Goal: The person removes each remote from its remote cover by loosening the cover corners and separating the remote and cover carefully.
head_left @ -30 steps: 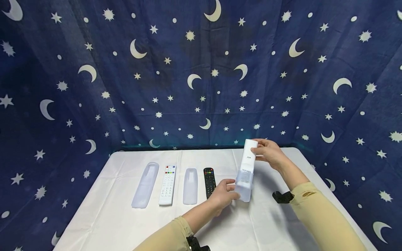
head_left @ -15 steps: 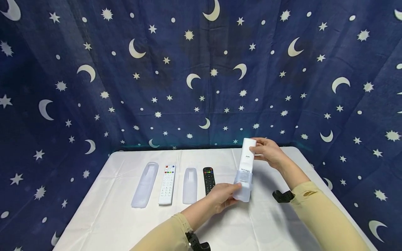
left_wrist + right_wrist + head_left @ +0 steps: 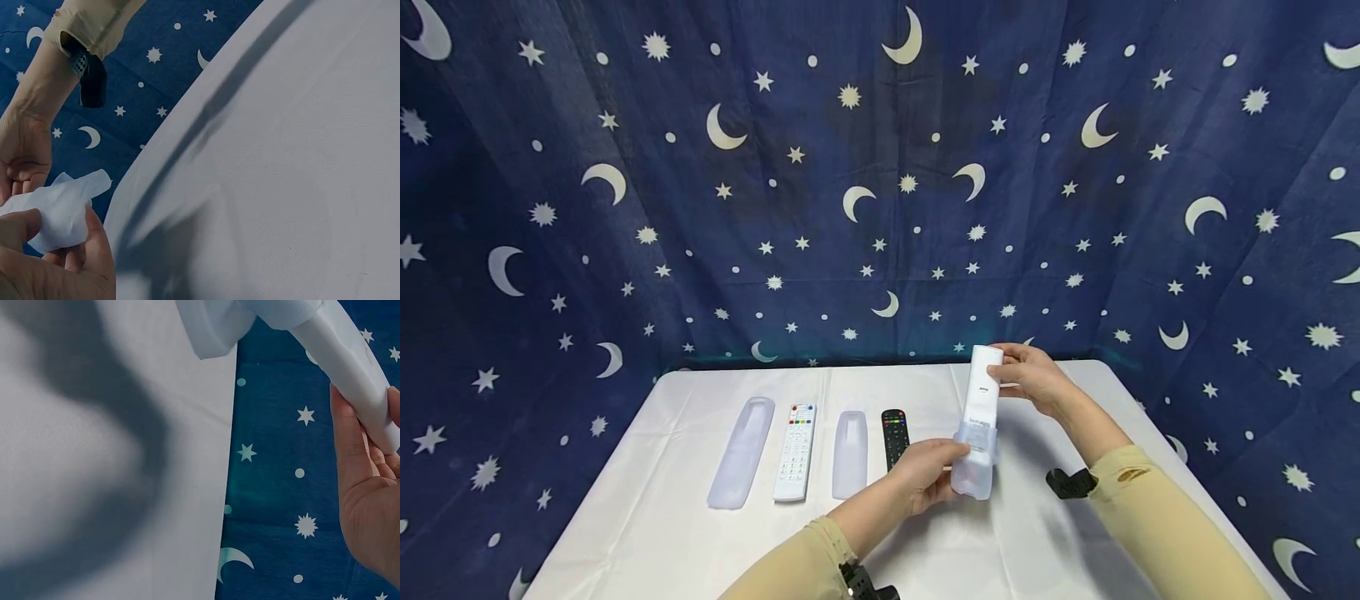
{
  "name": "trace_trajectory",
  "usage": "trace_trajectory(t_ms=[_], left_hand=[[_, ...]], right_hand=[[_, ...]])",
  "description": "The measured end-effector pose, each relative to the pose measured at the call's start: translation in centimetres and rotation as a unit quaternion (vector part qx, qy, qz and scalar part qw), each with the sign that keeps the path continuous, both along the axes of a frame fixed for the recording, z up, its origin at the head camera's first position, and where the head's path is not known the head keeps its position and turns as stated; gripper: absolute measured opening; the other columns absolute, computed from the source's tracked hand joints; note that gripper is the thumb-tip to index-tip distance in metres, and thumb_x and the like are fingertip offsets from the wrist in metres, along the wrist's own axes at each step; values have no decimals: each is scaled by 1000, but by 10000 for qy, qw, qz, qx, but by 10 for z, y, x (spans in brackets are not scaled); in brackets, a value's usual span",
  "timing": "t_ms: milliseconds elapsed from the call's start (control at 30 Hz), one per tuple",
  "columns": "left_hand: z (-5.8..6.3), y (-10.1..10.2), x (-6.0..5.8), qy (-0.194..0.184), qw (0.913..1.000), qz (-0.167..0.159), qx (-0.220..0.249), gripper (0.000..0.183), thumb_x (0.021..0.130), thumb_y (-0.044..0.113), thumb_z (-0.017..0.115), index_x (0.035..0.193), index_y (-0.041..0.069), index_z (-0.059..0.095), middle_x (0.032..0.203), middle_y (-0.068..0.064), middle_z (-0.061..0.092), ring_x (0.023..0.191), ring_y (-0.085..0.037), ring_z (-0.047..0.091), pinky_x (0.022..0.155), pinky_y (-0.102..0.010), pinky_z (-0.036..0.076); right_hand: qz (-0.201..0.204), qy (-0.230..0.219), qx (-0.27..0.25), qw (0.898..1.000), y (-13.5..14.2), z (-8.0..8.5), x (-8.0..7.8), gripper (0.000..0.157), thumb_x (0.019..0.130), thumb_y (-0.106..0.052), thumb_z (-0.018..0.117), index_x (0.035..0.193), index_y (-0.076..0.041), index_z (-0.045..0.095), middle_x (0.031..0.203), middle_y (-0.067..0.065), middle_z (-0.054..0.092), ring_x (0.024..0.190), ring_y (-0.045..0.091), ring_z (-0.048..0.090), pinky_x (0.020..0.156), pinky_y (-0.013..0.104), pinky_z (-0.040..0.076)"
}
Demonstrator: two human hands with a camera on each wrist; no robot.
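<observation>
A white remote control [image 3: 983,379] is held upright, slightly tilted, above the right part of the table. The side facing the head camera bears small markings and no visible buttons. Its lower part sits inside a translucent silicone cover [image 3: 973,482], which extends below it. My right hand [image 3: 1032,377] grips the remote's upper end from the right. My left hand [image 3: 925,473] pinches the cover, thumb on its front. In the left wrist view, the cover [image 3: 65,215] lies between thumb and fingers. The right wrist view shows the bare end of the remote [image 3: 350,369] in my right hand.
Left of my hands, a long translucent cover [image 3: 741,454], a white remote with buttons [image 3: 795,454], a smaller cover [image 3: 850,454] and a black remote [image 3: 895,437] lie in a row. My left hand partly hides the black one. A starry curtain [image 3: 820,208] hangs behind the table [image 3: 647,500].
My left thumb has moved from the cover's lower edge up onto its front. The remote and cover have shifted slightly left. The head view has tilted a little upward.
</observation>
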State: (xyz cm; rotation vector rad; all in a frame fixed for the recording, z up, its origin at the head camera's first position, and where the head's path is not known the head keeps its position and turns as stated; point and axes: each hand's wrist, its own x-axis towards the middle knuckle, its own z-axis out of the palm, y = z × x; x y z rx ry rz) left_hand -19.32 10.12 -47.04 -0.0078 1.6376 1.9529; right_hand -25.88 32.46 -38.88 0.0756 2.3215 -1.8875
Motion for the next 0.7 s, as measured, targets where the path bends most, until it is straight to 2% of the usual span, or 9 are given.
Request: trace_trajectory(t_ms=[433, 533, 633, 700], left_hand=[[-2, -2, -1, -74, 9994, -343, 71, 41, 101, 36, 64, 127, 5, 66, 96, -9, 72, 68, -14, 71, 54, -22, 57], [-1, -2, -2, -30, 9995, -312, -38, 47, 103, 43, 58, 128, 5, 65, 89, -9, 71, 65, -15, 70, 55, -25, 59], [0, -2, -3, 118, 9995, -211, -201, 53, 104, 50, 54, 129, 5, 64, 85, -8, 69, 63, -13, 68, 53, -23, 57], [1, -2, -4, 226, 9991, -205, -306, 52, 103, 49, 56, 130, 6, 63, 86, -7, 69, 63, -12, 66, 50, -21, 55]], right_hand=[[151, -50, 86, 9998, -2, -3, 3, 63, 100, -8, 64, 153, 7, 34, 139, 26, 50, 101, 21, 65, 90, 42, 58], [185, -39, 123, 9997, -4, -4, 3, 62, 99, -8, 65, 152, 6, 36, 137, 25, 52, 102, 21, 64, 88, 42, 58], [90, -16, 121, 9999, -6, -5, 1, 62, 98, -9, 66, 152, 5, 38, 138, 25, 52, 102, 22, 65, 87, 41, 59], [22, -19, 121, 9999, -7, -7, 0, 62, 98, -9, 67, 152, 5, 38, 139, 25, 52, 101, 22, 66, 87, 41, 59]])
